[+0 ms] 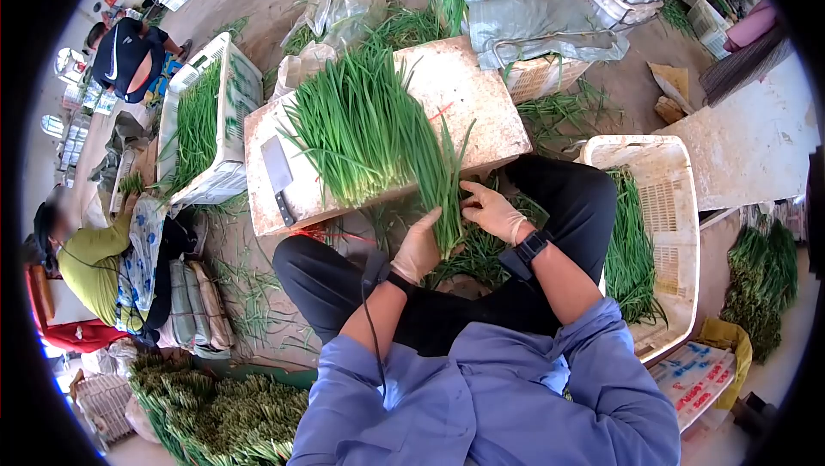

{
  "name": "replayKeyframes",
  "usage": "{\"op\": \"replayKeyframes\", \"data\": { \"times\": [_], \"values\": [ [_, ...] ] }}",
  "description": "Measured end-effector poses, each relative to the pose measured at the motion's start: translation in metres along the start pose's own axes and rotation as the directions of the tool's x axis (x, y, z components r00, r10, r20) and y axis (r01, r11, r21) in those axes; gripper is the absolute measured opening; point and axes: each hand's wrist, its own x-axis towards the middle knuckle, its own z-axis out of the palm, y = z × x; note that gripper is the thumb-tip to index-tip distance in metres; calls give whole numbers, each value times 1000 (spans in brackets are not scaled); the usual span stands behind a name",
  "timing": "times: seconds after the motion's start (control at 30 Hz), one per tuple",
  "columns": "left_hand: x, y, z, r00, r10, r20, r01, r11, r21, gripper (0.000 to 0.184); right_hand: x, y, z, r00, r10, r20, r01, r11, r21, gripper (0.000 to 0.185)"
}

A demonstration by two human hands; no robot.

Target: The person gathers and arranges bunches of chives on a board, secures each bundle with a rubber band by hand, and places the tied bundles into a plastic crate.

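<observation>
Blue sleeves (357,380) angled inward; I had green stalks (449,230) between my left grip (418,247), pinching them, and right grip (494,212), curled alongside, whether pinching I couldn't tell.

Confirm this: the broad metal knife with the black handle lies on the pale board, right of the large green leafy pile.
Wrong side: the head view shows the broad metal knife with the black handle to the left of the large green leafy pile. It does lie on the pale board.
</observation>
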Motion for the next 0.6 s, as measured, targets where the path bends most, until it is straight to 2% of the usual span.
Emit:
{"op": "replayKeyframes", "data": {
  "times": [0.13, 0.23, 0.27, 0.37, 0.47, 0.5, 0.57, 0.6],
  "values": [
    [3, -2, -11, 999, -30, 16, 30, 999, -10, 47, 12, 7, 5, 996, 87, 15, -89, 987, 131, 64],
    [4, -1, -19, 999, -32, 27, 31, 999, 33, 46, 16, 6, 3, 998, 52, -20, -48, 985, 166, 58],
    [5, -1, -24, 999, -31, 32, 29, 998, 55, 46, 17, 6, 2, 1000, 26, -14, -25, 994, 111, 55],
    [7, -8, -29, 999, -47, -8, 47, 999, 15, 45, 15, 5, 4, 991, 76, 110, -99, 969, 228, 49],
    [6, -8, -24, 999, -29, -43, 32, 998, 52, 51, 17, 4, -1, 999, 20, -50, -19, 999, 38, 40],
    [0, -2, -16, 999, -15, -35, 17, 998, 56, 53, 19, 6, -4, 994, -1, -110, 14, 994, 112, 36],
    [-14, 11, 4, 1000, 15, -17, -14, 998, 64, 59, 14, -8, -12, 973, 54, -225, -1, 973, 230, 36],
    [-12, 10, 4, 999, 14, -37, -11, 997, 81, 67, 17, -9, -15, 967, 53, -250, 23, 956, 292, 38]
  ]
}}
